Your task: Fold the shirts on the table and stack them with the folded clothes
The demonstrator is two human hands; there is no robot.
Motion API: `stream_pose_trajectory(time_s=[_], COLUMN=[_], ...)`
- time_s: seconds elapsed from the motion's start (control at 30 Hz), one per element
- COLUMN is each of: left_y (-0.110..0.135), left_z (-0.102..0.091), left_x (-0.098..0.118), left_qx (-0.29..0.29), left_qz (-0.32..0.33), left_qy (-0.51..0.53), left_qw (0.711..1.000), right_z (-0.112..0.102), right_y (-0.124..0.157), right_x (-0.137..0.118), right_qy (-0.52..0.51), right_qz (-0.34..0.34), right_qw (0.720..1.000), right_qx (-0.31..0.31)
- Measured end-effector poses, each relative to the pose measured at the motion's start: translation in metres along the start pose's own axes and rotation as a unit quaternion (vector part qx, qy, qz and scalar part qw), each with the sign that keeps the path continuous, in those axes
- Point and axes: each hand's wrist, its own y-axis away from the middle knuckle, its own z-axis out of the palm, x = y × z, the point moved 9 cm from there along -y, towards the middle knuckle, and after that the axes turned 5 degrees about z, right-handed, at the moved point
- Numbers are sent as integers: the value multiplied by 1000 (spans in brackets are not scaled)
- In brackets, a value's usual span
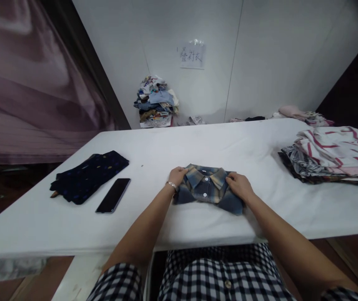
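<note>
A plaid shirt (208, 190) in blue and tan lies folded near the front edge of the white table, its buttoned collar facing up. My left hand (178, 176) grips its left shoulder beside the collar, fingers closed on the cloth. On the opposite side, my right hand (240, 186) pinches the right shoulder near the collar tip. The lower part of the shirt is tucked out of sight under the collar section.
Left on the white table (153, 146) are a dark folded garment (87, 175) and a phone (113, 195). At the right lies a pile of clothes (338, 150). Behind the table stand a clothes stack (156, 102) and a wall with a handwritten sign (192, 55).
</note>
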Motion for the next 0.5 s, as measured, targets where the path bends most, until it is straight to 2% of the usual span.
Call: stream_pose_trajectory(time_s=[0.13, 0.27, 0.37, 0.43, 0.5], left_y=[1, -2, 11, 31, 57], left_z=[-2, -6, -25, -44, -54], left_x=[-2, -2, -10, -8, 10], left_qx=[17, -9, 22, 85, 127], left_qz=[-7, -34, -48, -13, 70], left_qy=[-17, -17, 46, 57, 21], left_qw=[1000, 999, 998, 995, 989], right_z=[2, 1, -19, -36, -43], right_y=[-2, -4, 7, 26, 48], right_x=[-3, -1, 3, -4, -23], right_qy=[23, 22, -16, -35, -40], right_qz=[-8, -27, -57, -113, -181], right_qw=[1000, 999, 997, 987, 973], right_qx=[-1, -14, 46, 112, 138])
